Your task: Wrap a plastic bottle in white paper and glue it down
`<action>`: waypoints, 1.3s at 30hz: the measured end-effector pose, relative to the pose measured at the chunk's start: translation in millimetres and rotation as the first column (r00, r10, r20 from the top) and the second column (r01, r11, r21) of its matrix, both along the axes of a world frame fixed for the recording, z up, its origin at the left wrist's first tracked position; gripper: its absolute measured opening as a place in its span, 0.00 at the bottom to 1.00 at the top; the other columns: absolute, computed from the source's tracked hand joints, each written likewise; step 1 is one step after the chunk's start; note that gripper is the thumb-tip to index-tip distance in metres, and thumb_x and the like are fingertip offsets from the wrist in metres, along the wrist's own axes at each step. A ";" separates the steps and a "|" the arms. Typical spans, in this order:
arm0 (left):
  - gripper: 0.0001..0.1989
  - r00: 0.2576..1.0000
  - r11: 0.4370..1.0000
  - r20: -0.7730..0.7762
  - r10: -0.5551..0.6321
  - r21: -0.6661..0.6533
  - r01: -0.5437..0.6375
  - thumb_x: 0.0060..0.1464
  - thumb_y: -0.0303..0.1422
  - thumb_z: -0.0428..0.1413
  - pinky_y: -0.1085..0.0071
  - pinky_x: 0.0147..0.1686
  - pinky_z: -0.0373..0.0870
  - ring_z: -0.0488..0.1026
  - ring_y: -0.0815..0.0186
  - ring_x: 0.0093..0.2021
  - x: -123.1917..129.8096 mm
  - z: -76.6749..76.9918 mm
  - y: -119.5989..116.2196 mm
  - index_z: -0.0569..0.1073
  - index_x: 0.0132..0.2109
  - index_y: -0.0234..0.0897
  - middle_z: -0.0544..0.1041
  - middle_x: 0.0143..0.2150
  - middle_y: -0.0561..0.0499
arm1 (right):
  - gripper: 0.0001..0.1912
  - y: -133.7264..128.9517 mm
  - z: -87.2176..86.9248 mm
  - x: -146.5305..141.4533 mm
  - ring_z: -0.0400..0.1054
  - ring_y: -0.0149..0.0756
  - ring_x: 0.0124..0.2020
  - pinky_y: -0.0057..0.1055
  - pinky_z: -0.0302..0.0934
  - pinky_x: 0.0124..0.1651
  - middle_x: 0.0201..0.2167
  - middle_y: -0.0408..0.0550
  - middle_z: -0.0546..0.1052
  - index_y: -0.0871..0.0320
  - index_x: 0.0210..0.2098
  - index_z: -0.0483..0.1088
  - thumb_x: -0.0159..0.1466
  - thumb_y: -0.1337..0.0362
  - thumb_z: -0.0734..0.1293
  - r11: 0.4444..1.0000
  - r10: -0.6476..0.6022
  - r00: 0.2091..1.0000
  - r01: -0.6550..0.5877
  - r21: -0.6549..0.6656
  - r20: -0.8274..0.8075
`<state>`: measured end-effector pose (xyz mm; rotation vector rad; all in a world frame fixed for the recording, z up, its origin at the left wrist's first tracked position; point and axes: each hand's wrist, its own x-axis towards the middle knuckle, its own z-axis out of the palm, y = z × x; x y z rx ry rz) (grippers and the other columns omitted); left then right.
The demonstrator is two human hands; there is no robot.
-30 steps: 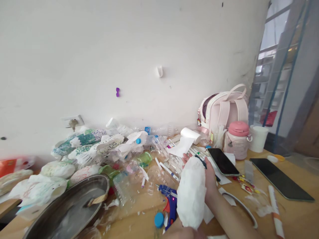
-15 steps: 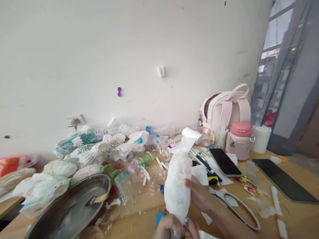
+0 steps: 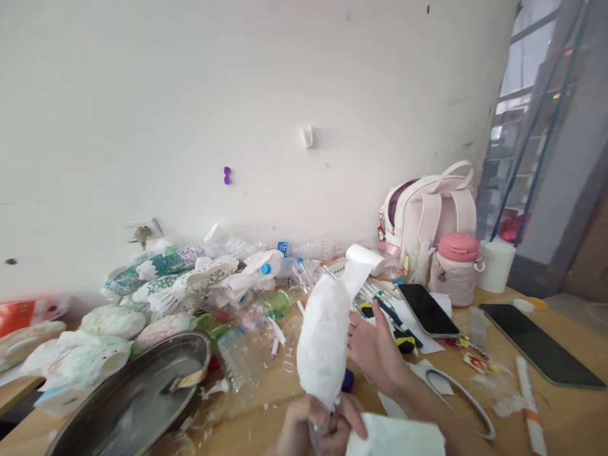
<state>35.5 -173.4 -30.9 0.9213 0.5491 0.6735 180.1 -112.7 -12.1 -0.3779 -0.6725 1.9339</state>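
Observation:
A plastic bottle covered in white paper (image 3: 323,342) stands roughly upright in front of me, its clear neck pointing down. My left hand (image 3: 316,421) is closed around that neck at the bottom of the head view. Just right of the bottle, my right hand (image 3: 377,354) is open, palm showing, thumb up and fingertips close to the wrapped side; whether they touch it I cannot tell. A pale sheet (image 3: 396,437) lies at the bottom edge beside the left fingers. Behind the bottle, a white paper roll (image 3: 365,258) trails a loose strip.
An oval metal basin (image 3: 142,392) with a brush in it stands at left. Several paper-covered bottles (image 3: 114,321) and clear bottles are heaped behind. To the right are a phone (image 3: 427,309), a tablet (image 3: 541,345), a pink-lidded jar (image 3: 453,272), a backpack (image 3: 432,209) and scissors.
The wrapped bottle has shifted left and slightly down, still in my left hand. My right hand has come off its side and opened. More of the pale sheet shows at the bottom.

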 end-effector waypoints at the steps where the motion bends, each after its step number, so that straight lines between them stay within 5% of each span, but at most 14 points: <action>1: 0.19 0.995 0.995 0.014 0.097 -0.028 -0.097 0.28 0.37 0.47 0.73 0.14 0.35 0.42 0.77 0.11 -3.2 4.0 1.9 0.77 0.23 0.29 0.53 0.11 0.58 | 0.35 3.1 0.0 1.5 0.70 0.42 0.43 0.36 0.59 0.48 0.40 0.52 0.78 0.59 0.44 0.71 0.59 0.36 0.55 0.999 0.010 1.000 -0.009 -0.043 0.014; 6: 0.17 0.918 0.917 0.000 0.396 -0.056 -0.395 0.34 0.37 0.49 0.75 0.16 0.38 0.43 0.75 0.13 -24.0 18.4 16.7 0.78 0.28 0.32 0.50 0.08 0.61 | 0.34 2.9 5.1 6.2 0.73 0.42 0.35 0.35 0.62 0.40 0.35 0.55 0.79 0.64 0.41 0.73 0.56 0.38 0.60 0.991 0.076 0.991 -0.063 -0.114 0.112; 12: 0.17 0.806 0.810 -0.082 0.586 0.064 -0.583 0.38 0.38 0.52 0.74 0.17 0.38 0.43 0.75 0.14 -43.7 23.4 33.7 0.78 0.31 0.31 0.53 0.10 0.61 | 0.20 -8.0 4.6 -2.1 0.72 0.41 0.32 0.30 0.61 0.38 0.26 0.50 0.79 0.64 0.33 0.76 0.43 0.61 0.77 0.999 -0.039 0.914 0.035 0.018 0.403; 18: 0.15 0.576 0.634 -0.272 0.771 0.240 -0.735 0.44 0.41 0.54 0.74 0.18 0.42 0.49 0.73 0.15 -63.4 24.6 47.1 0.76 0.31 0.33 0.59 0.13 0.59 | 0.17 -3.1 4.3 -2.3 0.72 0.40 0.32 0.29 0.62 0.36 0.23 0.42 0.78 0.58 0.30 0.74 0.43 0.57 0.75 0.967 -0.218 0.885 0.253 -0.031 0.410; 22: 0.11 0.473 0.563 -0.317 0.822 0.332 -0.757 0.45 0.40 0.56 0.73 0.22 0.52 0.58 0.68 0.22 -70.5 31.4 45.4 0.77 0.29 0.36 0.66 0.19 0.56 | 0.15 -1.7 3.2 -2.9 0.71 0.40 0.28 0.30 0.62 0.34 0.21 0.41 0.77 0.58 0.28 0.73 0.43 0.58 0.74 0.958 -0.234 0.873 0.282 -0.052 0.427; 26: 0.13 0.508 0.600 -0.328 0.797 0.323 -0.732 0.45 0.42 0.56 0.71 0.31 0.58 0.65 0.64 0.32 -64.4 38.4 35.5 0.78 0.32 0.36 0.75 0.34 0.50 | 0.14 -6.6 2.2 -4.3 0.68 0.34 0.23 0.27 0.60 0.29 0.18 0.39 0.74 0.57 0.25 0.72 0.47 0.53 0.72 0.972 -0.180 0.875 0.227 -0.054 0.450; 30: 0.21 0.651 0.698 -0.252 0.716 0.259 -0.668 0.48 0.47 0.52 0.67 0.41 0.58 0.66 0.57 0.49 -43.5 29.2 30.0 0.76 0.43 0.40 0.75 0.50 0.47 | 0.19 -19.1 -0.4 -7.5 0.66 0.32 0.23 0.25 0.56 0.27 0.21 0.42 0.75 0.61 0.32 0.76 0.51 0.50 0.72 0.997 -0.042 0.846 0.001 0.079 0.531; 33: 0.29 0.606 0.623 -0.143 0.782 0.204 -0.755 0.39 0.53 0.54 0.62 0.45 0.58 0.65 0.52 0.51 -24.6 14.4 32.6 0.74 0.45 0.40 0.75 0.50 0.44 | 0.19 -28.3 -7.8 -15.6 0.68 0.35 0.32 0.27 0.57 0.35 0.36 0.45 0.77 0.55 0.43 0.75 0.54 0.56 0.71 0.924 -0.003 0.790 -0.232 0.303 0.613; 35: 0.31 0.568 0.570 -0.062 0.821 0.163 -0.805 0.32 0.56 0.57 0.61 0.46 0.60 0.67 0.51 0.48 -16.3 7.7 34.3 0.75 0.40 0.38 0.77 0.45 0.42 | 0.19 -32.2 -13.4 -22.1 0.67 0.39 0.41 0.30 0.57 0.42 0.43 0.44 0.75 0.53 0.45 0.73 0.53 0.60 0.71 0.885 -0.048 0.768 -0.263 0.383 0.639; 39: 0.23 0.645 0.647 -0.061 0.762 0.123 -0.752 0.39 0.49 0.59 0.64 0.40 0.62 0.68 0.55 0.45 -14.9 12.2 28.9 0.75 0.40 0.40 0.76 0.44 0.45 | 0.06 -33.1 -16.9 -28.3 0.67 0.37 0.35 0.30 0.55 0.39 0.31 0.42 0.75 0.57 0.31 0.74 0.53 0.62 0.70 0.883 -0.121 0.713 -0.241 0.403 0.691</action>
